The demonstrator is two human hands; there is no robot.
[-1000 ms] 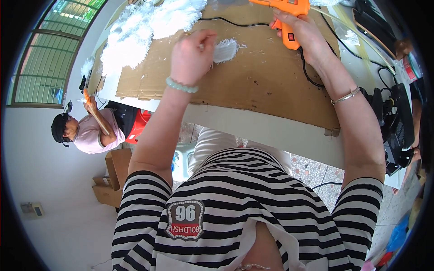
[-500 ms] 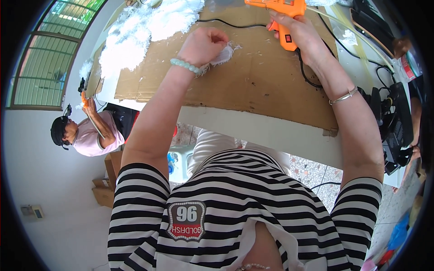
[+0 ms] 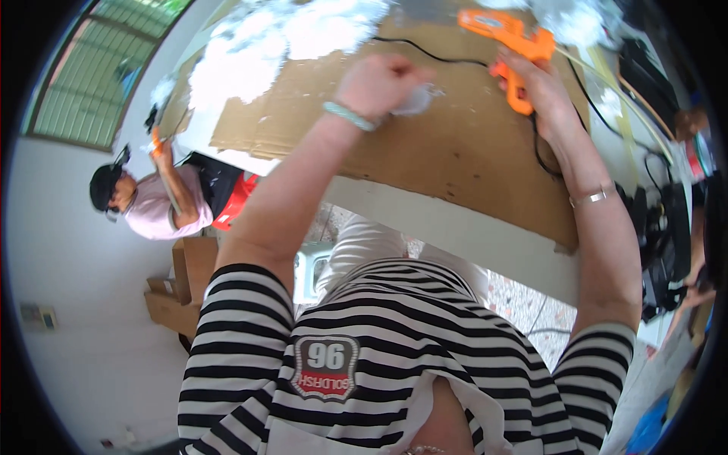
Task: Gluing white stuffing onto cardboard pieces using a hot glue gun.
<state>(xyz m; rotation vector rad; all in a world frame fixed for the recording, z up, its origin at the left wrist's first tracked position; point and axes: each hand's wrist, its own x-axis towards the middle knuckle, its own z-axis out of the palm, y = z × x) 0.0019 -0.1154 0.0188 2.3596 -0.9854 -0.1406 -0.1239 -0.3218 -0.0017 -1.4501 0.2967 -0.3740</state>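
My right hand (image 3: 544,92) is wrapped around the handle of an orange hot glue gun (image 3: 504,34), whose nozzle points left above the cardboard. A pale glue stick (image 3: 588,67) juts from its back. My left hand (image 3: 379,89), slightly blurred, is closed with the fingertips together; whatever is in them is too hidden to name. Just beside and partly under that hand lies a small white piece with frayed edges (image 3: 414,102). On my left wrist is a pale green bead bracelet, on the right a metal bangle.
A brown cardboard sheet (image 3: 447,163) covers much of the white table (image 3: 425,208). Fluffy white fibre (image 3: 250,57) is heaped at the back left. A black cable (image 3: 432,54) runs across the back. At left another person (image 3: 163,201) holds an orange tool. Black equipment (image 3: 660,250) stands at right.
The view has shifted, so the table and both hands appear farther right. The glue gun is still in my right hand, and my left hand stays closed by the white piece.
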